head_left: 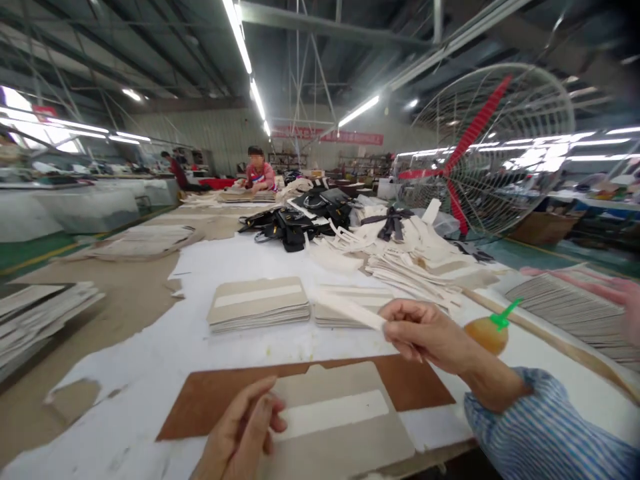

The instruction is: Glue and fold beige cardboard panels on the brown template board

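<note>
My right hand (425, 337) pinches the near end of a white strip (353, 310) between thumb and fingertips and holds it raised over the table. My left hand (250, 427) is at the left edge of a beige panel (345, 447), its fingers loosely bent and nothing visible in them. A white band (335, 413) lies across that panel. Under the panel is a brown board (200, 403). Beyond it stand a stack of beige panels (260, 310) with a white band on top and a similar stack (325, 320), partly hidden behind the strip.
White strips (415, 280) and black strapped pieces (295, 220) are heaped farther back. An orange-brown object with a green top (490, 333) is beside my right forearm. Another person's hand (617, 293) is by a panel stack (560, 313) at right. A large fan (490, 153) stands behind.
</note>
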A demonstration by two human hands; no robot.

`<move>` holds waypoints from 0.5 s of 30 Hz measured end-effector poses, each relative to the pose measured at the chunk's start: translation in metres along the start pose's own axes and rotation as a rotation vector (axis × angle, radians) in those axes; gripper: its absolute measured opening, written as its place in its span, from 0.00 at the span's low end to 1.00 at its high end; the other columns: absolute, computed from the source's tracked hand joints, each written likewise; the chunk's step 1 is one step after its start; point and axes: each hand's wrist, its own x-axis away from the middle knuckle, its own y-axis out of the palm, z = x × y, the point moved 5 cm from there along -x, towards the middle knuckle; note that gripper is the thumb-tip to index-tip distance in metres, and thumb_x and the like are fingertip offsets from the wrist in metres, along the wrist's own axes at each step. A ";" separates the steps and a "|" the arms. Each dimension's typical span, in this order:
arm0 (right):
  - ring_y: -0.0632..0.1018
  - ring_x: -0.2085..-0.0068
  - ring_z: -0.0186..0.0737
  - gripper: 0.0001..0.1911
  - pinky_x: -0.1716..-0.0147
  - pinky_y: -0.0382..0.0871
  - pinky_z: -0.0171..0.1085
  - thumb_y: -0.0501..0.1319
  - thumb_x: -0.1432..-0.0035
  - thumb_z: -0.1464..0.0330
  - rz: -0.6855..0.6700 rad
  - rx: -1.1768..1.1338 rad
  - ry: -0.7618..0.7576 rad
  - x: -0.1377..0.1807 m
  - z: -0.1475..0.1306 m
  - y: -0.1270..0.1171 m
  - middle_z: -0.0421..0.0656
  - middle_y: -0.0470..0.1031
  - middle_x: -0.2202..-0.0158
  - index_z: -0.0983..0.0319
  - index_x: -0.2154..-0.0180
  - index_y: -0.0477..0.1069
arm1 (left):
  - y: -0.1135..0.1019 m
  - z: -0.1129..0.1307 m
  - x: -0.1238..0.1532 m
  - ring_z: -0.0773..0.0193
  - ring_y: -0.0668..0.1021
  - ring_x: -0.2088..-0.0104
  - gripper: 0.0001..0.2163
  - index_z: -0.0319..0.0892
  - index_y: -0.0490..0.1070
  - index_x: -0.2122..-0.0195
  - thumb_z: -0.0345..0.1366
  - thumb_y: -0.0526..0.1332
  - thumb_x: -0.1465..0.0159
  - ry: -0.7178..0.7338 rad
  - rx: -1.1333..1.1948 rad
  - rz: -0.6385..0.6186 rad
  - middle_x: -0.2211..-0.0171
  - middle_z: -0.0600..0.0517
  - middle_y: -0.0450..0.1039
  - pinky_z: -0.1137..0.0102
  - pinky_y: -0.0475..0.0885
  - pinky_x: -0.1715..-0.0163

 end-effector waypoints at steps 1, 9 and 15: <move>0.63 0.83 0.29 0.22 0.83 0.52 0.31 0.72 0.50 0.51 -0.139 -0.068 0.086 0.011 0.005 0.022 0.34 0.68 0.83 0.61 0.64 0.76 | 0.004 0.004 0.004 0.60 0.80 0.72 0.31 0.43 0.79 0.51 0.65 0.67 0.41 -0.067 0.120 -0.040 0.67 0.47 0.81 0.72 0.73 0.79; 0.66 0.78 0.29 0.16 0.77 0.56 0.31 0.69 0.45 0.56 -0.419 0.039 0.255 0.038 0.030 0.081 0.35 0.70 0.80 0.61 0.62 0.80 | 0.006 0.005 0.017 0.71 0.74 0.80 0.27 0.38 0.80 0.65 0.55 0.80 0.56 -0.325 0.329 -0.039 0.79 0.52 0.77 0.78 0.70 0.78; 0.69 0.75 0.30 0.19 0.75 0.58 0.30 0.74 0.52 0.54 -0.231 0.004 0.339 0.036 0.044 0.044 0.35 0.73 0.77 0.61 0.65 0.78 | -0.006 0.000 0.007 0.67 0.82 0.72 0.28 0.40 0.79 0.63 0.46 0.82 0.63 -0.355 0.327 0.089 0.73 0.54 0.80 0.76 0.79 0.70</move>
